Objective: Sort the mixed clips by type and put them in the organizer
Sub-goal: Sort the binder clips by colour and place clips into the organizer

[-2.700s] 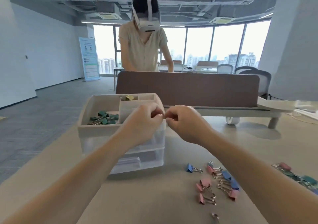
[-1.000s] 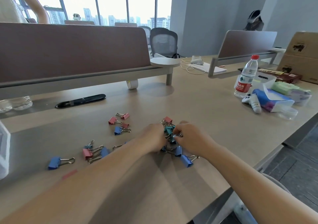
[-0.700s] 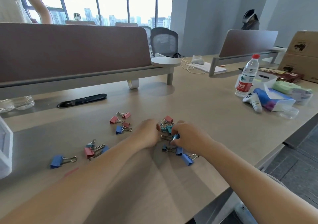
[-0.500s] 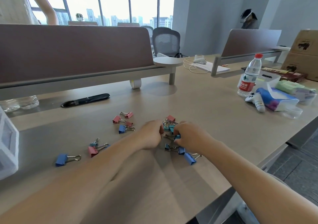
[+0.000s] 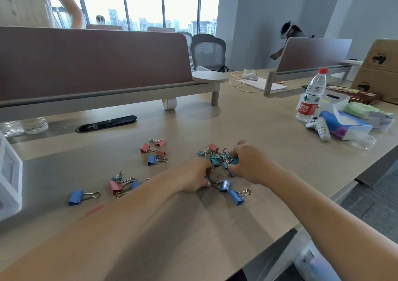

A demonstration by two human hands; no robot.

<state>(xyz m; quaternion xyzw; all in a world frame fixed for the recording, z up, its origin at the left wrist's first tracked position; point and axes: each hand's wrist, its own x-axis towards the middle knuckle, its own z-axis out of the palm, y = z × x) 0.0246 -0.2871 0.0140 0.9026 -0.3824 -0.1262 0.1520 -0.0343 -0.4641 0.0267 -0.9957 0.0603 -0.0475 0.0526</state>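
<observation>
Head view (the only one). Both hands are in the clip pile at the centre of the counter (image 5: 258, 125). The right hand (image 5: 252, 164), at approx 3 o'clock of the pile, has its fingers curled and pinches one of the teal binder clips (image 5: 216, 160). The left hand (image 5: 193, 176), at 7 o'clock of the pile, has its fingers curled down among the wire handles; can't tell if it grips anything. The hands are near each other w/ the pile btwn them.

Where the clips are:
- **Pile:** the teal ones are bunched w/ a pink binder clip (image 5: 213, 146) at the pile's 12 o'clock. Blue binder clips (image 5: 235, 197) lie at its 6 o'clock, just beside the left hand.
- **10 o'clock of the pile, apart from it:** a small pink-and-blue group (image 5: 145, 148).
- **8 o'clock:** a second mixed group (image 5: 115, 187), w/ a lone blue clip (image 5: 76, 196) furthest out.
- **Organizer** (image 5: 8, 173): only a white corner shows at the frame's 9 o'clock edge, well apart from the pile. Its inside is not visible.

Progress, my read: mid-task, w/ a lot left.
- **Done:** can't say what's already in the organizer.
- **Now:** plenty of clips are loose on the counter, w/ colours mixed in each group. The step in hand looks like pulling the teal ones out of the tangle.
- **Left:** carry the teal ones over to 9 o'clock, then do the pink and blue rounds.
- **Risk:** hooked handles may drag neighbours along.

Off-task stuff: a water bottle (image 5: 310, 95) and a tissue pack (image 5: 344, 127) at 2 o'clock, and a tape roll (image 5: 169, 104) at 12.
</observation>
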